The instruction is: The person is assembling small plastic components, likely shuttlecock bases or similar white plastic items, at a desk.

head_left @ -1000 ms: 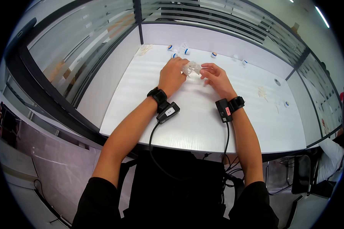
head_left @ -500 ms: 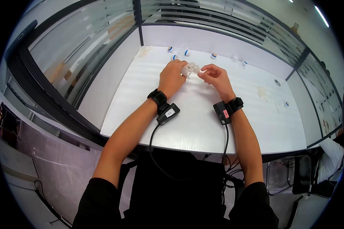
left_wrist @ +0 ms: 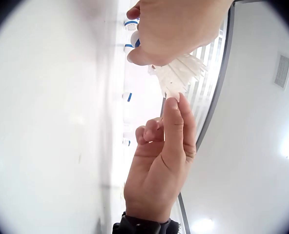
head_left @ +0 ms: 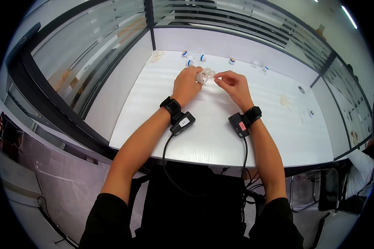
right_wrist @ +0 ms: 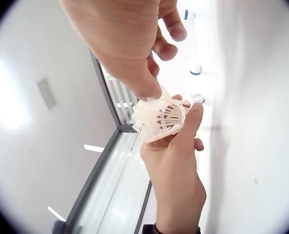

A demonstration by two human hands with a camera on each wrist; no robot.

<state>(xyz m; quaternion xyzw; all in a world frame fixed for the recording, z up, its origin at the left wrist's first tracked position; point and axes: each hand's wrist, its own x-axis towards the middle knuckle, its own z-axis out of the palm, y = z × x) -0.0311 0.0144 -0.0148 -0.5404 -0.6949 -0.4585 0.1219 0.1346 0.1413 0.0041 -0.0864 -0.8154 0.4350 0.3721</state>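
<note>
A white feather shuttlecock is held up over the white table by my left hand, thumb and fingers round its base end. The right wrist view looks into the feather skirt, whose quills show inside the ring; the base is hidden by the left fingers. My right hand is at the skirt's open side. In the left wrist view the right hand pinches a feather tip between thumb and index finger, its other fingers curled loosely.
Several shuttlecocks with blue-banded bases lie along the back of the table, one near the middle. Another piece lies far right. Loose feathers lie at the back left and right. Low partition panels border the table.
My right hand has moved left to the shuttlecock, and its thumb and index finger have come together on a feather. The shuttlecock has turned slightly in my left hand, which stays in place.
</note>
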